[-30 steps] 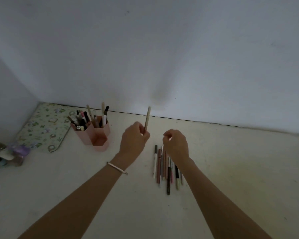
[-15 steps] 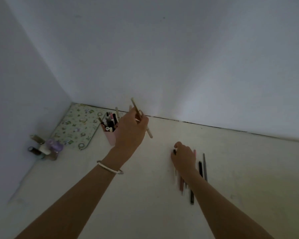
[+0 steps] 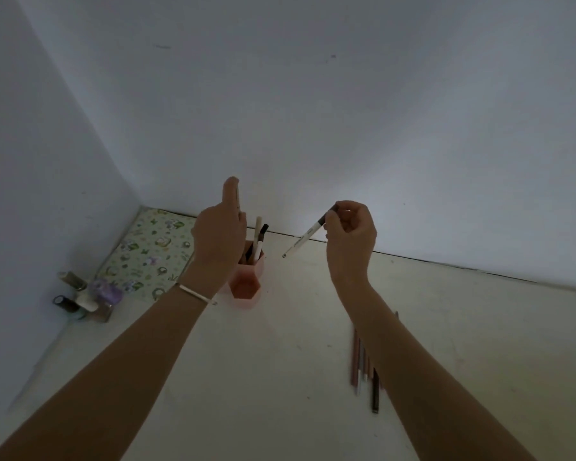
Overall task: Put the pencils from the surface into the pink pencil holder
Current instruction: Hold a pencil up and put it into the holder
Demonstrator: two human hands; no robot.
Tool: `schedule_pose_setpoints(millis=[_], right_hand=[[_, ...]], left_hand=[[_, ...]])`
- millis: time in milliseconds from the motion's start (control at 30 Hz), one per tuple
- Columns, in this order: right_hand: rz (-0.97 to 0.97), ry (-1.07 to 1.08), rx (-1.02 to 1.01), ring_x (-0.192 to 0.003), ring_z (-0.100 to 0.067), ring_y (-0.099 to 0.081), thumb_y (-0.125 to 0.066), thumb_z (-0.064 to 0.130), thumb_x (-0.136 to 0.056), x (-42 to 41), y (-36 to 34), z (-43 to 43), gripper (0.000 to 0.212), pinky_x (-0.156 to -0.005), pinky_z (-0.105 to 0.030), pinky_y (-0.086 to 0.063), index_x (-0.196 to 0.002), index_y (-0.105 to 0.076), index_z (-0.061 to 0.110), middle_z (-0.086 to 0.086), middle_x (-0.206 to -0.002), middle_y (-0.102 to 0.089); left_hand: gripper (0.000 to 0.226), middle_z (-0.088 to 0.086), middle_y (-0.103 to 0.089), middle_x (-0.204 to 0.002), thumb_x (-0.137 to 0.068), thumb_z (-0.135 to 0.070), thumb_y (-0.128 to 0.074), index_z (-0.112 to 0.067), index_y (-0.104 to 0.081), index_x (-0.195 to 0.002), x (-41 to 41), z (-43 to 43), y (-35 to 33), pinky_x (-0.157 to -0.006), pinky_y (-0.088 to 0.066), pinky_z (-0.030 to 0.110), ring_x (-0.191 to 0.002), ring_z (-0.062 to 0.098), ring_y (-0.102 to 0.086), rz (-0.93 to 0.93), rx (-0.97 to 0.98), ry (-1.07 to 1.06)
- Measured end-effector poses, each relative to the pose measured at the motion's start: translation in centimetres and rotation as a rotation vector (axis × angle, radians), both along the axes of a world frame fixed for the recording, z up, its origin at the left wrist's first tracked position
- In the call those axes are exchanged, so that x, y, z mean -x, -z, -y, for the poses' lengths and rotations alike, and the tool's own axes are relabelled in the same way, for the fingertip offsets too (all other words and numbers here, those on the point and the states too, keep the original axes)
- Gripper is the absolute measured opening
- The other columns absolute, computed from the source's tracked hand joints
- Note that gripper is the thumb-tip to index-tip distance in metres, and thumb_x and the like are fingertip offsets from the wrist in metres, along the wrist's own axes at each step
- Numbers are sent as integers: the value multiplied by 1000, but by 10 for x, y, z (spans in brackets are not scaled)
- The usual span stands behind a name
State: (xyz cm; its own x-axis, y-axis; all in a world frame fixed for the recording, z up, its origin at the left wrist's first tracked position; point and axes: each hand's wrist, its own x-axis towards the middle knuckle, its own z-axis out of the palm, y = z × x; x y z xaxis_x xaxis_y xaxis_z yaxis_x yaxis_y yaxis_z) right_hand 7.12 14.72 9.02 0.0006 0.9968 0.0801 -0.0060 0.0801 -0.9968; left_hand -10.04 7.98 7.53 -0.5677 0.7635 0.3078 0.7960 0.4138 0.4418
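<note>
Pink pencil holder [image 3: 246, 284] stands on the cream surface [image 3: 280, 377] near the back wall, several pens and pencils already upright in it; its left part is hidden by the left wrist.

Left hand [image 3: 218, 237] is raised directly over the holder, a pencil [image 3: 237, 199] pinched along the upright forefinger, long axis near vertical. Only a sliver of the pencil shows; its lower end is hidden behind the hand.

Right hand [image 3: 350, 237] is up and to the right of the holder, fingertips closed on the dark end of a white pen [image 3: 301, 239]. Pen slants down and left, free tip aimed toward the holder but well short of its rim.

Judgement: the left hand is nearer, with the holder straight below its grip, so a plain lowering should seat that pencil. The right pen needs a leftward carry and a tilt toward upright first.

Remaining pencils [image 3: 363, 364] lie in a loose bundle on the surface, partly under the right forearm. Patterned pouch [image 3: 147, 254] and small bottles [image 3: 84, 296] sit at left.
</note>
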Motion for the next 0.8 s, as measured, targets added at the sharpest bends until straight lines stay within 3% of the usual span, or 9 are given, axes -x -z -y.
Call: schedule_pose_setpoints(millis=[33,100,133,200,367,500,600,700,800], right_hand=[[2,-1,-13,-65,-6,-59,-60,2,-85,3,1,2,17,-56,-17,-48,-92,-61,17,9,-76,-67],[25,-11,-33,-59,2,-56,-60,2,-85,8,6,5,15,-54,-12,-43,-94,-62,14,19,-70,-65],[43,-25,-38,-58,2,-56,-61,3,-85,11,9,8,14,-54,-11,-42,-95,-62,13,22,-70,-65],[83,-59,-62,-59,2,-58,-62,6,-85,19,16,15,13,-54,-11,-43,-96,-61,15,18,-75,-68],[244,-178,-191,-68,-4,-62,-62,11,-89,40,34,30,14,-61,-17,-51,-93,-58,23,13,-82,-67],[575,-365,-370,-84,-11,-61,-60,13,-92,49,56,36,11,-77,-31,-54,-102,-64,17,5,-97,-66],[778,-468,-501,-99,-14,-58,-61,12,-91,45,65,39,26,-84,-27,-52,-115,-68,13,-2,-115,-60],[692,-305,-489,-76,-3,-51,-58,3,-85,23,54,30,35,-69,-17,-47,-118,-65,13,-1,-109,-58],[586,-114,-364,-76,0,-52,-54,-5,-81,-17,41,9,37,-68,-17,-45,-111,-65,14,1,-102,-61]], left_hand=[[38,6,-66,-78,-96,-16,-51,-15,-45,-133,1,0,3,-67,-53,40,-70,26,-65,-50,43,1],[25,5,-68,-105,-95,-26,-52,-17,-61,-116,3,1,10,-94,-41,40,-107,25,-59,-145,131,-31],[29,6,-64,-121,-95,-32,-51,-17,-66,-114,4,2,13,-103,-33,41,-122,25,-50,-153,153,-54],[40,9,-55,-137,-94,-41,-51,-15,-66,-120,5,5,13,-108,-28,45,-133,28,-40,-102,112,-86],[39,10,-59,-130,-93,-27,-51,-12,-58,-129,18,16,-1,-103,-36,45,-126,29,-46,-43,-58,-71],[37,7,-59,-130,-93,-21,-51,-12,-56,-129,18,25,-12,-104,-36,42,-126,27,-45,35,-117,-58],[36,5,-61,-125,-90,-16,-53,-12,-57,-126,3,29,-18,-101,-38,39,-121,25,-48,17,-199,-15],[26,1,-62,-103,-85,-12,-55,-12,-58,-111,-33,23,-20,-83,-44,30,-98,19,-54,-8,-298,68],[15,-4,-57,-89,-83,-9,-57,-16,-55,-96,-86,11,-4,-64,-44,22,-75,11,-54,144,-231,175]])
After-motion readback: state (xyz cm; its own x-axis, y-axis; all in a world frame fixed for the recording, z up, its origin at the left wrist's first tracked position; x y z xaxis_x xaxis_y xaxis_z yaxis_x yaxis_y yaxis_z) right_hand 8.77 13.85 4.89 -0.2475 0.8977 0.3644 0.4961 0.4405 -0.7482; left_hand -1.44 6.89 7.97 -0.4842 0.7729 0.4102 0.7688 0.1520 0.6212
